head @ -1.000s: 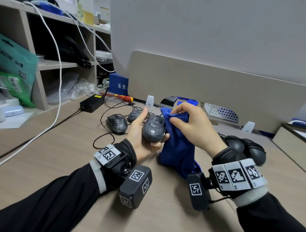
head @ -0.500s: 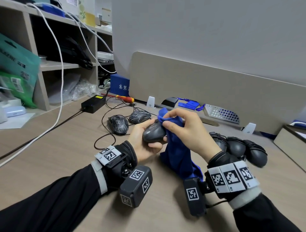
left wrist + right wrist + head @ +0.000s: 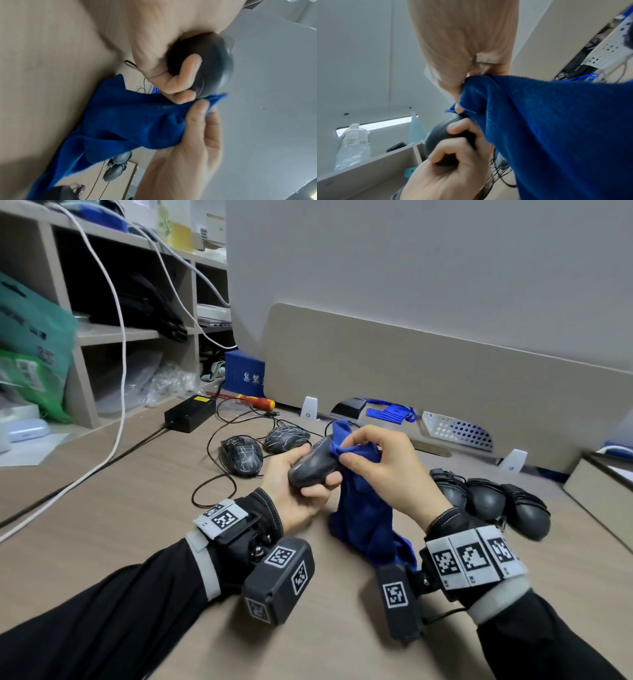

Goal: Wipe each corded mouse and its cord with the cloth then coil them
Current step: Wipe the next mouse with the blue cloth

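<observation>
Left hand: the left hand (image 3: 297, 486) gripped a dark grey corded mouse (image 3: 313, 467) above the desk (image 3: 137, 525), thumb on top, fingers curled beneath.
Right hand: the right hand (image 3: 383, 470) pinched a bunched blue cloth (image 3: 364, 508) against the far end of that mouse; the rest of the cloth hung down to the desk.
Unwiped mice: two crackle-patterned mice (image 3: 241, 455) lay beyond the held mouse, their black cords (image 3: 212, 491) looped loosely on the desk.
Coiled mice: three dark mice with cords wound round them (image 3: 489, 501) sat together right of the held mouse.
Other: a black power adapter (image 3: 190, 413) and a red-and-yellow screwdriver (image 3: 255, 402) lay further back.
</observation>
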`<state>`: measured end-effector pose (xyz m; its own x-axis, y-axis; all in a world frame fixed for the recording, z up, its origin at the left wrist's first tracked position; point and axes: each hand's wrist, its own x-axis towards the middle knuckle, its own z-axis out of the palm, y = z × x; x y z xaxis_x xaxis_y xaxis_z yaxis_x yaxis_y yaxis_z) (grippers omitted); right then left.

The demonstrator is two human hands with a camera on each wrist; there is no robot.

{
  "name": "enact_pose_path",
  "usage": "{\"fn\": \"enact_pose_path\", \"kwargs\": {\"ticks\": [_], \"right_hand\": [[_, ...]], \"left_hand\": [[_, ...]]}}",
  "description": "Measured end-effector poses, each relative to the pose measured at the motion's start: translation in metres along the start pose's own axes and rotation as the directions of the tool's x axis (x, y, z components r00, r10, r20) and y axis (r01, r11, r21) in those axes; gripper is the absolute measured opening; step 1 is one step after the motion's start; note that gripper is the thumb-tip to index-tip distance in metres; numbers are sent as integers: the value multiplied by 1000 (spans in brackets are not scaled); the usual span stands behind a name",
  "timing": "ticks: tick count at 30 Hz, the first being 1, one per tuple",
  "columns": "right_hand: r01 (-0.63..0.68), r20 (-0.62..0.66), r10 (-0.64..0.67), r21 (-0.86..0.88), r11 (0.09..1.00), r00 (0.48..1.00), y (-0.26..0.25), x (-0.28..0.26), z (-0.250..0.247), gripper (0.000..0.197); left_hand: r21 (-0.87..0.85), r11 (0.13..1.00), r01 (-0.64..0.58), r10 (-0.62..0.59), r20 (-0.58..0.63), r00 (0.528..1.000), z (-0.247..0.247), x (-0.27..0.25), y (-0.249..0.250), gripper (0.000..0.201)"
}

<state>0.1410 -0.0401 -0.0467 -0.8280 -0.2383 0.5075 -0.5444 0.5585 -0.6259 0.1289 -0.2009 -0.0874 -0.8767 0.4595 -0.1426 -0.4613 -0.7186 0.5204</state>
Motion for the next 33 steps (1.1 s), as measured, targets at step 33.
{"fn": "enact_pose_path", "kwargs": {"ticks": [33], "right_hand": [[-203,-143,271,369,907,952,-5,6,-36,8]], "left_hand": [[305,952,-16,43,-82,996,14,-8,-16,45]]}}
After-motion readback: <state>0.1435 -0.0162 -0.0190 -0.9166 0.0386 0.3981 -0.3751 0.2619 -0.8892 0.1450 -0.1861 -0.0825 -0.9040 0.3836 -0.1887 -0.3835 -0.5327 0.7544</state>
